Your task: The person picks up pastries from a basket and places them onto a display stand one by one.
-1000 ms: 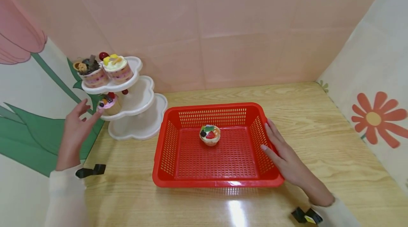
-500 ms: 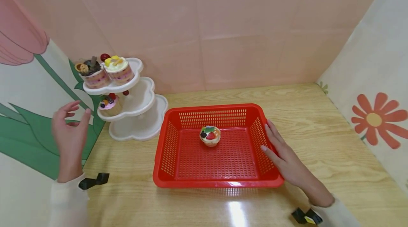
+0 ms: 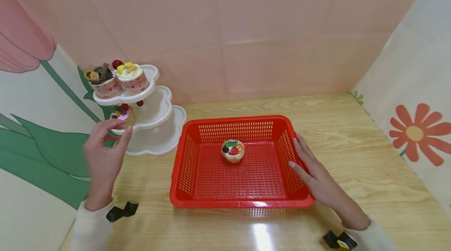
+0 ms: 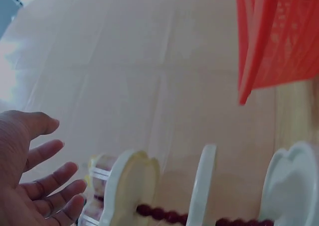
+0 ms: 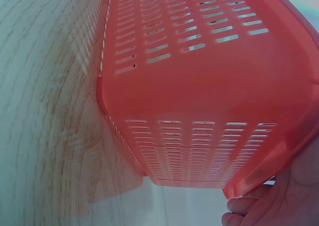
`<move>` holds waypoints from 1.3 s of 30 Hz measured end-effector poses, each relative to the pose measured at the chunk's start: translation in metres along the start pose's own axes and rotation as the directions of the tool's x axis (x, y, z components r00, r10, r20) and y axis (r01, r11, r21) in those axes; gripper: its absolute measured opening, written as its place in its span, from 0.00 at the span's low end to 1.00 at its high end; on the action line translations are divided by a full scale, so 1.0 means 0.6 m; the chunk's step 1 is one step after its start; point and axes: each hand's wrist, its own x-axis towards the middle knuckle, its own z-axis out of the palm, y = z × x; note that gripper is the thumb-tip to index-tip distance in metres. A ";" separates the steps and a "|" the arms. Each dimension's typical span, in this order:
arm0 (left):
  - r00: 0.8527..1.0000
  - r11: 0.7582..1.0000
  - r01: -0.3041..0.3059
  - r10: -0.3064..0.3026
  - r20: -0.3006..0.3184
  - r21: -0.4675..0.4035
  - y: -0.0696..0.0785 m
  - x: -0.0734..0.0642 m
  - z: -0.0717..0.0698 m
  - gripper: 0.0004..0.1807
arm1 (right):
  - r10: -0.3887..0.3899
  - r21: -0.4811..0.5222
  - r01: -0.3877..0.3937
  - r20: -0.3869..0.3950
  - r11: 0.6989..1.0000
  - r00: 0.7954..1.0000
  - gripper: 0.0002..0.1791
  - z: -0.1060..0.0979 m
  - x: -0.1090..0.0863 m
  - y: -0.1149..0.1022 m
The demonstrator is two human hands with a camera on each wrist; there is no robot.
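Observation:
My left hand (image 3: 105, 157) is held in the air at the front left of the white three-tier stand (image 3: 165, 106), palm turned inward and fingers loosely bent with nothing between them. In the head view its fingers overlap a pink-topped cupcake (image 3: 122, 114) on the middle tier. The left wrist view shows the fingers (image 4: 50, 181) spread beside the top tier. My right hand (image 3: 317, 174) holds the right rim of a red plastic basket (image 3: 243, 204), thumb over the inside and fingers (image 5: 244, 206) at the outer side. Inside the basket sits a small fruit tart (image 3: 233, 151).
Two dessert cups stand on the top tier, one chocolate-topped cup (image 3: 105, 84) and one yellow-fruit cup (image 3: 133, 78). The wooden table (image 3: 352, 137) meets a pink backdrop (image 3: 282, 47) behind. A flowered side panel (image 3: 419, 71) borders the right, and another the left.
My left hand first drew back left from the stand, then came right and nearer to me, now overlapping the middle tier's cupcake. My right hand and the basket stay put.

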 end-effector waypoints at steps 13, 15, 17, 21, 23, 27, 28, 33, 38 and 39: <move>0.916 0.985 -0.022 0.088 0.391 -0.171 0.041 -0.053 0.101 0.21 | -0.025 0.017 0.026 -0.016 1.000 1.000 0.39 0.001 0.001 0.001; 0.882 0.979 0.031 0.068 0.467 -0.201 0.049 -0.057 0.112 0.22 | -0.024 0.013 0.025 -0.017 1.000 1.000 0.39 0.001 0.001 0.001; 0.849 0.974 0.071 0.055 0.526 -0.216 0.055 -0.061 0.124 0.22 | -0.022 0.009 0.023 -0.017 1.000 1.000 0.39 0.001 0.000 0.001; 0.814 0.970 0.094 0.055 0.579 -0.223 0.065 -0.066 0.144 0.21 | -0.023 0.009 0.023 -0.016 1.000 1.000 0.39 0.000 0.000 0.001; 0.801 0.969 0.094 0.062 0.596 -0.227 0.067 -0.069 0.153 0.20 | -0.023 0.010 0.023 -0.016 1.000 1.000 0.39 0.001 0.000 0.001; 0.766 0.970 0.091 0.078 0.638 -0.227 0.073 -0.071 0.167 0.22 | -0.023 0.011 0.024 -0.018 1.000 1.000 0.39 0.002 -0.001 0.001; 0.758 0.970 0.089 0.081 0.647 -0.226 0.074 -0.071 0.169 0.22 | -0.023 0.012 0.023 -0.018 1.000 1.000 0.40 0.002 -0.001 0.001; 0.722 0.976 0.075 0.090 0.686 -0.207 0.077 -0.065 0.178 0.26 | -0.025 0.018 0.025 -0.020 1.000 0.999 0.39 0.003 -0.001 0.000; 0.660 0.985 0.039 0.102 0.745 -0.169 0.078 -0.060 0.193 0.30 | -0.025 0.018 0.025 -0.019 1.000 1.000 0.39 0.001 -0.001 -0.002; 0.648 0.987 0.028 0.104 0.754 -0.160 0.079 -0.059 0.196 0.31 | -0.025 0.018 0.026 -0.019 1.000 0.999 0.39 0.001 -0.001 -0.002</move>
